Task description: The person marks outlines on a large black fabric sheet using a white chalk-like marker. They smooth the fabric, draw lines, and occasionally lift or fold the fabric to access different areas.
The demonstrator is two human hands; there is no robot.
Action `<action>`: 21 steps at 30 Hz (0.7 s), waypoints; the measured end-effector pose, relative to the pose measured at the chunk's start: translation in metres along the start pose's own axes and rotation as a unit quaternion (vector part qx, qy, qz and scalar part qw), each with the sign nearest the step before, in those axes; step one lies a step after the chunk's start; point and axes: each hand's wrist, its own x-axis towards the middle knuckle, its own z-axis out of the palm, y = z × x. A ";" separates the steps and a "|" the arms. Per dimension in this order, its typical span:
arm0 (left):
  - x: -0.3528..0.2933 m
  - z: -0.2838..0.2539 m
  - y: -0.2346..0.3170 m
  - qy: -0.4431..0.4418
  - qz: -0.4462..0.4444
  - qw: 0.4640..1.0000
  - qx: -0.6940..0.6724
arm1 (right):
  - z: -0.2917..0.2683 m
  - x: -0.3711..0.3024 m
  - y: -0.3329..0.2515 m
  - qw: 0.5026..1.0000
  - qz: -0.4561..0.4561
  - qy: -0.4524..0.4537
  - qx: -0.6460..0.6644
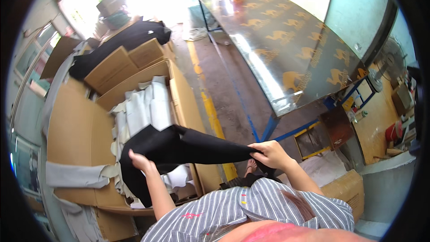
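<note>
Right hand (272, 154) pinches black cloth (212, 146), likely soft, light, best held by opposite ends; left hand (143, 162) grip unclear.

A workshop, by its large worktable (286, 36) and big cardboard carton (74, 123).

Bright light enters from the upper left and top centre, where the background is blown out to white, and hard glare streaks the glossy desk (295, 36). The black cloth (210, 146) shows little shadow detail; fine detail is soft overall. Fisheye distortion bends straight edges inside a dark, rounded border.
</note>
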 end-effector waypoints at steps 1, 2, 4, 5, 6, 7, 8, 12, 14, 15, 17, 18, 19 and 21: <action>-0.011 0.060 0.007 0.020 -0.024 0.996 0.078 | -0.006 0.005 0.018 1.000 0.001 0.005 0.015; -0.001 0.120 0.009 -0.047 0.024 0.995 0.081 | -0.018 0.014 0.030 0.997 0.020 0.028 0.069; -0.009 0.271 0.036 -0.267 0.111 0.957 0.030 | -0.038 0.027 0.052 0.973 0.067 0.086 0.201; -0.031 0.341 0.062 -0.382 0.150 0.912 -0.004 | -0.045 0.035 0.063 0.926 0.097 0.123 0.344; -0.060 0.405 0.089 -0.486 0.182 0.854 -0.031 | -0.063 0.047 0.067 0.913 0.100 0.154 0.363; -0.115 0.460 0.112 -0.591 0.209 0.776 -0.074 | -0.085 0.061 0.071 0.900 0.110 0.192 0.377; -0.141 0.503 0.138 -0.666 0.186 0.715 -0.109 | -0.101 0.081 0.069 0.854 0.103 0.231 0.454; -0.231 0.620 0.146 -0.773 0.349 0.529 -0.004 | -0.169 0.169 0.115 0.723 0.004 0.311 0.617; -0.255 0.655 0.107 -0.799 0.346 0.488 0.061 | -0.202 0.211 0.146 0.736 -0.007 0.355 0.576; -0.267 0.662 0.074 -0.766 0.401 0.494 0.090 | -0.212 0.231 0.157 0.749 0.017 0.429 0.505; -0.263 0.671 0.021 -0.775 0.403 0.476 0.101 | -0.220 0.253 0.214 0.834 0.154 0.435 0.301; -0.244 0.682 -0.012 -0.768 0.406 0.480 0.124 | -0.219 0.265 0.245 0.863 0.185 0.437 0.175; -0.229 0.696 -0.046 -0.763 0.406 0.482 0.141 | -0.215 0.267 0.286 0.864 0.197 0.462 0.044; -0.205 0.703 -0.097 -0.803 0.310 0.464 0.209 | -0.209 0.268 0.332 0.839 0.271 0.471 0.004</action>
